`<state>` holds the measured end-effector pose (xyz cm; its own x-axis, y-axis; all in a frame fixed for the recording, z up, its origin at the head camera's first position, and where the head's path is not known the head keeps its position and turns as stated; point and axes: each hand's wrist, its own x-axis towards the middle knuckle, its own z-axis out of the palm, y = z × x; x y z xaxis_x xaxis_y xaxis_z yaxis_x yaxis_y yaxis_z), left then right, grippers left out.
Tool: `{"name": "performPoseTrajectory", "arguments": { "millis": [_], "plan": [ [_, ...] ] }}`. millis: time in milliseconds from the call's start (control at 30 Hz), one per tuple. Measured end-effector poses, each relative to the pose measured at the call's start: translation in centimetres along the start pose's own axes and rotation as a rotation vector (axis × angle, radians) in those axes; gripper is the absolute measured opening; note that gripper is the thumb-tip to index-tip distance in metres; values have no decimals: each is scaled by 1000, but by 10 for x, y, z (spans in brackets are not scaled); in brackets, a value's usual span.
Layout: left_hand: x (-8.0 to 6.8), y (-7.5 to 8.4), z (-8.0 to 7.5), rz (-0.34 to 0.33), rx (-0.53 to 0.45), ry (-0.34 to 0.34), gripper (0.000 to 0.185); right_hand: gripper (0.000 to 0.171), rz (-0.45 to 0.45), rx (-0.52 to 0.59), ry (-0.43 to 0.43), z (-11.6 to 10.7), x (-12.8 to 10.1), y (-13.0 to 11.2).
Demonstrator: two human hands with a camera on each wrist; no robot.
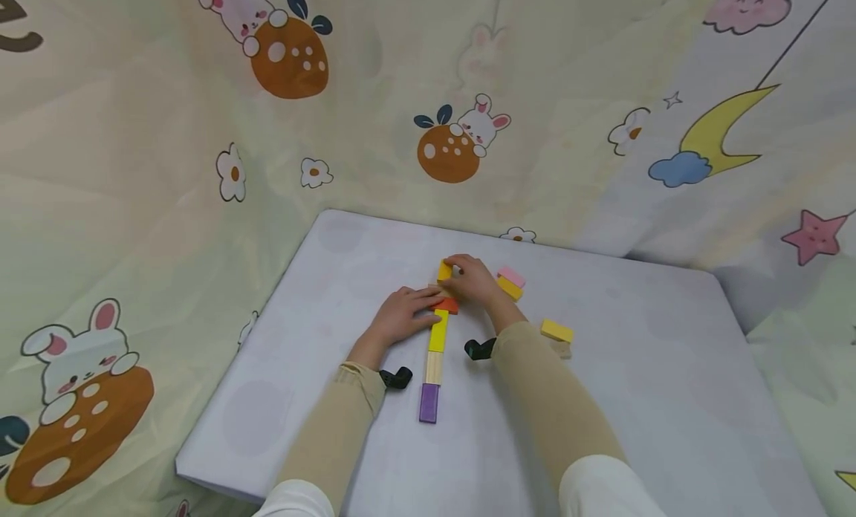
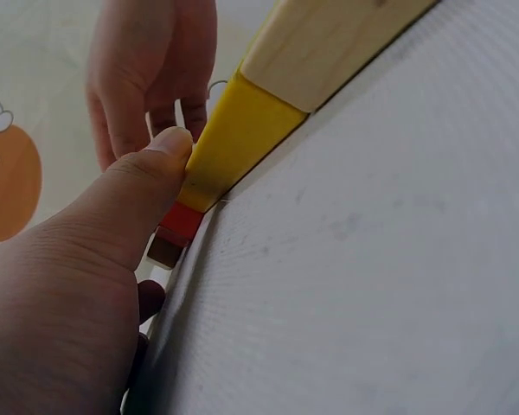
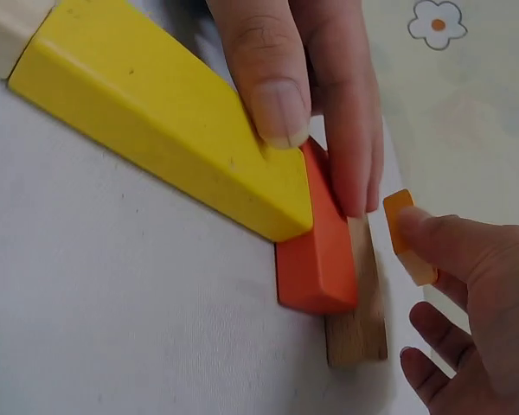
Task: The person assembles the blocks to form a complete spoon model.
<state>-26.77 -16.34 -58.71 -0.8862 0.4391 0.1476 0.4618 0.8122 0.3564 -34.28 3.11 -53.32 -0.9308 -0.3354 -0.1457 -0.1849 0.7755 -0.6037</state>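
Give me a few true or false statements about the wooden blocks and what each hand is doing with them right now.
1. A purple block ends the row nearest the person. True.
2. The left hand lies flat, away from the blocks. False: its fingers press the long yellow block and the orange block.
3. The right hand pinches a small yellow-orange block. True.
4. The pink block lies in the row. False: it sits right of it.
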Motion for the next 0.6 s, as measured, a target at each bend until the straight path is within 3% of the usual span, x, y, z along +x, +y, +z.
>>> {"name": "performPoseTrajectory", "arguments": {
  "millis": [600],
  "plan": [
    [2, -2, 2, 7, 46, -12, 56, 48, 30, 35, -62, 19, 19, -3]
  ]
}}
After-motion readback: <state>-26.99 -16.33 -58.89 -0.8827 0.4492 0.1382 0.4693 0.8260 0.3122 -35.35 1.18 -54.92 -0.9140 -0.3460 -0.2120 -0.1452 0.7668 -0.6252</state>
